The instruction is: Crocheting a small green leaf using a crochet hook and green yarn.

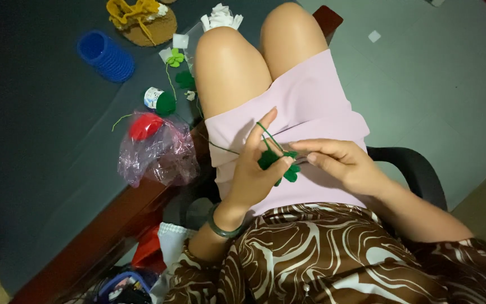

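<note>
My left hand (252, 177) pinches the green crocheted leaf (279, 164), yarn (268, 134) looped over my raised forefinger; my right hand (341, 163), fingers curled, should work stitches with steady tension.

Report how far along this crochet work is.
Done: a light green clover and a darker green piece lie finished on the table. In hand: the left hand pinches a dark green crocheted leaf, yarn over its forefinger; the right hand works beside it. Left: the green yarn spool holds more.
</note>
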